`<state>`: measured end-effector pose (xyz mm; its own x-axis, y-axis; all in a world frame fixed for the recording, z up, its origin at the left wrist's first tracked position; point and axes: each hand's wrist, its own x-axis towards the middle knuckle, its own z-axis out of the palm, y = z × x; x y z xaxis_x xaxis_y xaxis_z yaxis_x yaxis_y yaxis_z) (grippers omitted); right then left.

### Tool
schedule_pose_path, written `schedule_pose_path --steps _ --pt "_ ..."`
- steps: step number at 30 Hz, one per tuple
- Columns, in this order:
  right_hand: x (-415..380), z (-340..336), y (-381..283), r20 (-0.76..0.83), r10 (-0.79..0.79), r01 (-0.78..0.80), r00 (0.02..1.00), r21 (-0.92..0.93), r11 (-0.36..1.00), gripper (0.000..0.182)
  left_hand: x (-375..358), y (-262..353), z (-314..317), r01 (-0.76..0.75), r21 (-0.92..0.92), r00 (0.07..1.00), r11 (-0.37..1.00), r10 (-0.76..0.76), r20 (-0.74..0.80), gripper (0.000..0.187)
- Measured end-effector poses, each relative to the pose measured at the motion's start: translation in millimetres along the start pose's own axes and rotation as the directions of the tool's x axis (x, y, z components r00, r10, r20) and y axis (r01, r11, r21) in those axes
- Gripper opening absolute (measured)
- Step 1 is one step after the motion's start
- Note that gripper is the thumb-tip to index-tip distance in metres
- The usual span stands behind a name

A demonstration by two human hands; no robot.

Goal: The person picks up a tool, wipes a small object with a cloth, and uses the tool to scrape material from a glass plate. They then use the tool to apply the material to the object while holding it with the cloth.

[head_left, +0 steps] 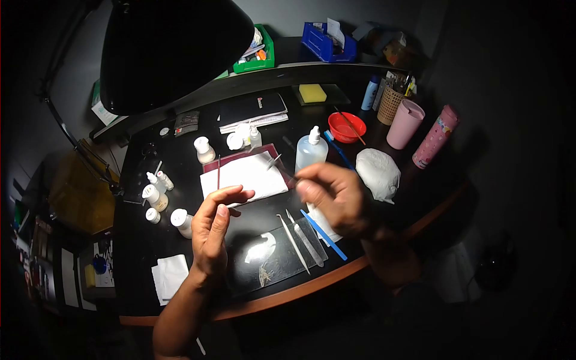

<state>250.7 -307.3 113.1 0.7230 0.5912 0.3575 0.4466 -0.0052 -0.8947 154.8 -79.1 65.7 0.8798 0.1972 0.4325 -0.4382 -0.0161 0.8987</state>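
My left hand [213,231] is raised over the near side of the desk, fingers curved to the right and thumb apart from them, with nothing visible in it. Pinched in my right hand [337,198] is a thin dark tool with a silvery end [275,161], blurred; I cannot tell its kind. It overlaps a white paper pad [246,177] on a maroon tray [282,161], where a slim brown stick [219,174] lies. Below my hands, a glass plate [252,273] bears a pointed probe [293,243] and a metal carving tool [307,243]. Alongside lies a blue-handled tool [327,237].
A clear bottle [311,153] stands behind my right hand, with a red bowl [347,127] and a white wrapped bundle [378,174] to its right. Small jars [155,197] line the left. A black lamp [174,54] hangs overhead. Pink tumblers [406,124] stand at right.
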Motion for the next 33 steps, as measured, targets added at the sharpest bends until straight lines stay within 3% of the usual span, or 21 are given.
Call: schedule_pose_path --steps 2,4,6,9,12,20,27,33 --pt "14.4 -38.5 5.3 -0.276 -0.212 0.178 0.937 -0.141 0.974 0.015 2.6 4.7 -8.6 -0.033 0.077 0.997 0.996 0.038 -0.062 0.033" --pt "29.7 -87.7 18.9 -0.479 -0.283 0.117 0.831 -0.347 0.931 0.013 3.2 7.0 -17.3 -0.053 0.113 0.995 0.992 0.062 -0.079 0.029" --pt "48.7 -141.1 45.4 -0.53 -0.375 0.037 0.761 -0.541 0.84 0.012 4.1 8.8 -18.5 -0.075 0.118 0.991 0.99 0.088 -0.103 0.026" --pt "67.0 -191.7 92.5 -0.663 -0.215 -0.205 0.717 -0.495 0.844 0.014 3.6 14.0 -15.0 -0.103 0.117 0.987 0.988 0.116 -0.11 0.022" --pt "71.9 -207.3 132.0 -0.676 -0.16 -0.301 0.719 -0.51 0.805 0.016 3.2 14.3 -16.0 -0.105 0.135 0.988 0.985 0.119 -0.102 0.016" --pt "75.4 -181.2 135.9 -0.674 -0.14 -0.423 0.725 -0.598 0.681 0.014 3.3 19.1 -22.3 -0.095 0.233 0.984 0.968 0.127 -0.123 0.013" --pt "77.6 -192.9 155.0 -0.659 -0.122 -0.429 0.742 -0.607 0.669 0.014 10.4 31.7 -50.4 -0.227 0.288 0.886 0.93 0.32 -0.335 0.02" --pt "78.1 -199.0 161.9 -0.603 -0.12 -0.373 0.789 -0.624 0.686 0.017 17.5 41.8 -78.3 -0.251 0.292 0.793 0.923 0.369 -0.485 0.033"
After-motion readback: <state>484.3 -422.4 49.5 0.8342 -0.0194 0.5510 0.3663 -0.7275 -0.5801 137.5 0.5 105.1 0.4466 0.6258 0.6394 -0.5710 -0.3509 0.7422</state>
